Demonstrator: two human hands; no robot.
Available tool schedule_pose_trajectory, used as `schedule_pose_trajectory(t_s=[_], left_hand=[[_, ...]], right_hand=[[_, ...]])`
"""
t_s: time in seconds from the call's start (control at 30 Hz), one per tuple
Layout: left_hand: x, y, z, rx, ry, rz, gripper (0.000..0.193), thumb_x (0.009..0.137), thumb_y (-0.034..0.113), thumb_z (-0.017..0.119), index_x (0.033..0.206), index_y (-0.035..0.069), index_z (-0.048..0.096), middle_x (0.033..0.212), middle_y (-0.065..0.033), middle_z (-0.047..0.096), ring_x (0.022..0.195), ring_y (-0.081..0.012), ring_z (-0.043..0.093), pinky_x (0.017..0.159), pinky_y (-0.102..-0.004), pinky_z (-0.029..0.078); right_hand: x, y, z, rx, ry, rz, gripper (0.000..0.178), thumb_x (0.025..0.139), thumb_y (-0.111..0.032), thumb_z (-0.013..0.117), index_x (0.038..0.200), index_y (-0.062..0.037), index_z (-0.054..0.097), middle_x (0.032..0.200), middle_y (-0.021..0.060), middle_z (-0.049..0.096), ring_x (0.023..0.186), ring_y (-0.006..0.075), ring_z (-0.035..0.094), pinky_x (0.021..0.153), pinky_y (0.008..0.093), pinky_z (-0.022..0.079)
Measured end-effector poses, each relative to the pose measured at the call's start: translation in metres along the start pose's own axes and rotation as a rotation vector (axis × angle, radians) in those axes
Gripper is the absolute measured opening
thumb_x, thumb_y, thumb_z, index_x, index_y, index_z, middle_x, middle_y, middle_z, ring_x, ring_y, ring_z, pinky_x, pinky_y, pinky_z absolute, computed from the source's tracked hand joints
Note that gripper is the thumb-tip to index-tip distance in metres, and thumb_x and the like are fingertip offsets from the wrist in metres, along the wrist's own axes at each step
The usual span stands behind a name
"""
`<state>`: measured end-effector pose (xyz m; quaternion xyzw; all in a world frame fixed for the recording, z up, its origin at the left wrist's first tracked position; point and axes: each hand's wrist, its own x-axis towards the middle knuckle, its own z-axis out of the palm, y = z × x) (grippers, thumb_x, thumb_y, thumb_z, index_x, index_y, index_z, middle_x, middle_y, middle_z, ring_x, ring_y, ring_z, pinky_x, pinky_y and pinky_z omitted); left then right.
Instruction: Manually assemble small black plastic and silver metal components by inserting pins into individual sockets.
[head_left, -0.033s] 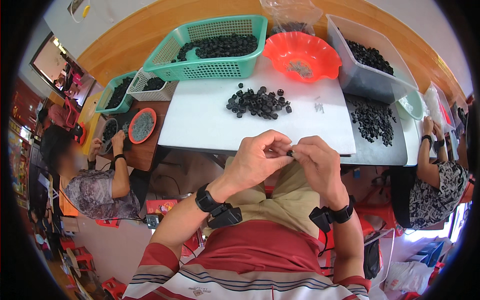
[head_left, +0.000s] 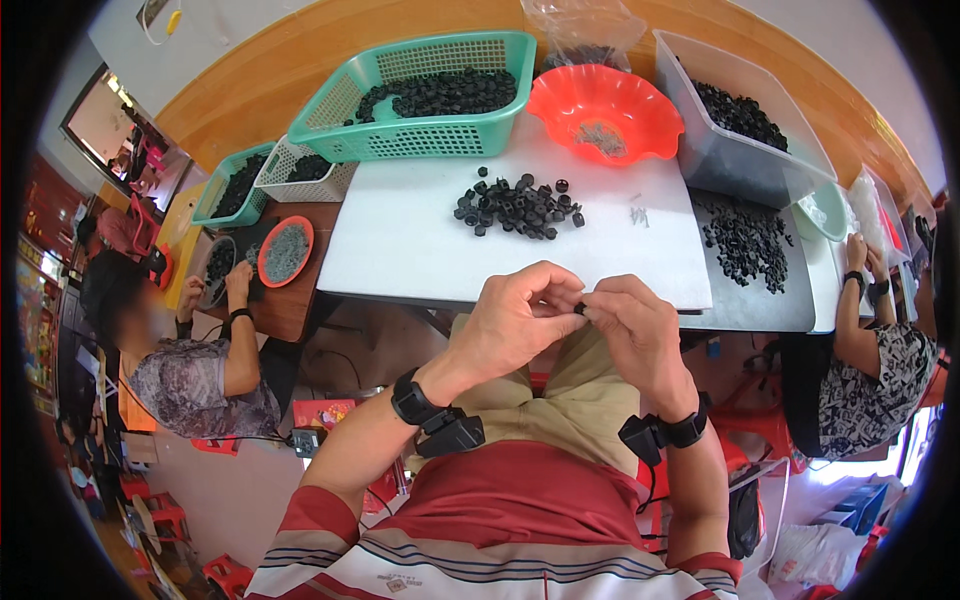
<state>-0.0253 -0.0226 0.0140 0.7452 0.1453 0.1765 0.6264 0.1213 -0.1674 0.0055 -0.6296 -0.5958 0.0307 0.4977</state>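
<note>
My left hand [head_left: 520,312] and my right hand [head_left: 636,328] meet just off the table's near edge, above my lap. Between their fingertips they pinch a small black plastic part [head_left: 580,309], mostly hidden by the fingers. Beyond them on the white table mat [head_left: 400,240] lies a loose pile of black plastic caps [head_left: 520,206]. Several thin metal pins [head_left: 639,212] lie to the right of that pile. Farther back, a red wavy-rimmed bowl [head_left: 655,112] holds more such pins.
A green basket [head_left: 430,146] and a clear bin [head_left: 725,165] of black parts stand at the back. Small black pieces [head_left: 746,246] cover a grey board on the right. People work at the left [head_left: 200,370] and the right [head_left: 865,375].
My fingers shift very slightly around the small black part, which shows a little less between them. Nothing else has visibly moved.
</note>
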Motion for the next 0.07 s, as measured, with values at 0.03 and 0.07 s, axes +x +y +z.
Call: schedule_pose_trajectory(t_s=[0.03, 0.07], left_hand=[[-0.0005, -0.0004, -0.001, 0.018, -0.008, -0.004, 0.034, 0.088, -0.003, 0.077, 0.119, 0.001, 0.066, 0.11, -0.0055, 0.073, 0.1, -0.0107, 0.069, 0.09, -0.0267, 0.059], [-0.0009, -0.0005, -0.0018, 0.035, -0.017, -0.008, 0.034, 0.088, -0.003, 0.078, 0.12, 0.001, 0.066, 0.11, -0.005, 0.073, 0.101, -0.0109, 0.069, 0.09, -0.0268, 0.059]], right_hand=[[-0.0004, 0.0007, -0.0002, -0.001, -0.021, -0.003, 0.015, 0.09, 0.004, 0.07, 0.104, -0.0011, 0.072, 0.1, 0.0133, 0.07, 0.083, 0.0267, 0.072, 0.072, 0.0352, 0.058], [-0.0013, 0.0025, -0.0006, -0.002, -0.042, -0.004, 0.016, 0.091, 0.003, 0.07, 0.106, -0.0014, 0.072, 0.101, 0.0132, 0.07, 0.084, 0.0263, 0.073, 0.072, 0.0353, 0.058]])
